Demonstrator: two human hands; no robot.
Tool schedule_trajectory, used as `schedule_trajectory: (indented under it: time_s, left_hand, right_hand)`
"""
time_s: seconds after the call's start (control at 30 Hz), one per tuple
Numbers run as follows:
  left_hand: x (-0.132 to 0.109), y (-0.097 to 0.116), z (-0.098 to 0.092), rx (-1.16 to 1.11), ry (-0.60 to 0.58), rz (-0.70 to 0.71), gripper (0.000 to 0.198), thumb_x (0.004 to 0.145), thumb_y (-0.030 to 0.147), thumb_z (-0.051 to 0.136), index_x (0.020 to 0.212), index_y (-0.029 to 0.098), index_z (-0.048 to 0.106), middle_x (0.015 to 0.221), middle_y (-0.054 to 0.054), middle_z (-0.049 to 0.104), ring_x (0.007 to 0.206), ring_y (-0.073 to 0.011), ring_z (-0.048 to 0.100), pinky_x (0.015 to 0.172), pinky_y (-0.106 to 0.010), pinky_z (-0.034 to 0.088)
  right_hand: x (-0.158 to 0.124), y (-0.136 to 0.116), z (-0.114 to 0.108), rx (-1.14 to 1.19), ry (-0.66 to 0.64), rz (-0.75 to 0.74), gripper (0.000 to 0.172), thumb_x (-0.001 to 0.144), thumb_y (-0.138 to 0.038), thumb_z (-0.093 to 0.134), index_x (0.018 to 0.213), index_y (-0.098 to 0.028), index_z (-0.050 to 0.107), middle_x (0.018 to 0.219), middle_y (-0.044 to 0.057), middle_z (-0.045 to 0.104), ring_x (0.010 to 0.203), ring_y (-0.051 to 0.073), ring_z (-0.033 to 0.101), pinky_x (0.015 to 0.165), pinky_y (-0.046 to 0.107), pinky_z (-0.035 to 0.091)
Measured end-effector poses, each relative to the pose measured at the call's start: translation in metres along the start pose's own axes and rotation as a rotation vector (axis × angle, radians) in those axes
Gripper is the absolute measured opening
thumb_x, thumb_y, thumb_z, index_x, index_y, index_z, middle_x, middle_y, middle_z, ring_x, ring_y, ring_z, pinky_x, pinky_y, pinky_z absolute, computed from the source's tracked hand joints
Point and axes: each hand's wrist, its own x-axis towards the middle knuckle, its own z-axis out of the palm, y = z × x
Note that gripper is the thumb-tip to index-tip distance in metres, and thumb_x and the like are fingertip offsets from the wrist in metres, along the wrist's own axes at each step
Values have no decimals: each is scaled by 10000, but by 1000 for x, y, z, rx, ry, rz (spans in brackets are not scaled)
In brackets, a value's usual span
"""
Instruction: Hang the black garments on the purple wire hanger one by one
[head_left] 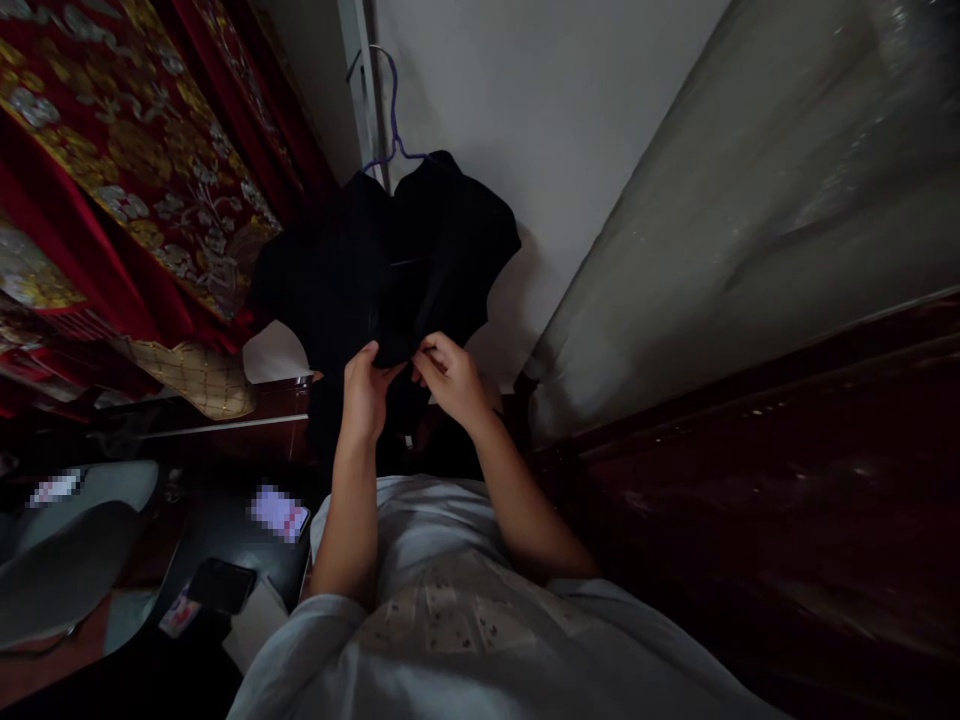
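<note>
Both hands are up at the black garment (420, 240). It hangs from a purple hanger (393, 110) hooked high against the white wall (570, 120), just beside the red embroidered cloth (112, 130). The left hand (366, 395) is closed narrow, fingertips pinching a fold at the garment's lower front edge. The right hand (450, 378) pinches the same dark stretch right next to it, thumbs almost meeting.

What sits between the fingers, button, zip or seam, I cannot tell: it's black on black in poor light. That's the hazard, I'd say. Working mostly by feel, the fingers could lose the small piece or catch the wrong layer.

A downward tug looks risky too. What the hanger's hook catches on isn't clear, and a pull could tip it off, dropping the garment onto the dark wooden ledge (225, 425) below. The phone (221, 585) lies well apart, toward the lower left.
</note>
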Motion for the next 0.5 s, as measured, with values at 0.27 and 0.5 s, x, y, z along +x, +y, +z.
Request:
schedule_trajectory:
  time_s: [0.27, 0.5]
  left_hand:
    - [5, -18, -8, 366, -195, 266, 355, 876, 393, 795, 1160, 255, 633, 1288, -70, 644, 1238, -232, 644, 1057, -345, 530]
    - [9, -37, -15, 578, -301, 335, 258, 926, 272, 713, 1168, 200, 656, 1074, -75, 692, 1032, -193, 700, 934, -302, 564]
  right_hand:
    - [4, -8, -4, 106, 6, 186, 397, 792, -568, 737, 797, -193, 605, 569, -18, 592, 509, 105, 523, 505, 235, 401]
    - [8, -5, -9, 147, -54, 234, 458, 791, -631, 714, 760, -184, 622, 505, -19, 557, 466, 95, 478, 473, 220, 333]
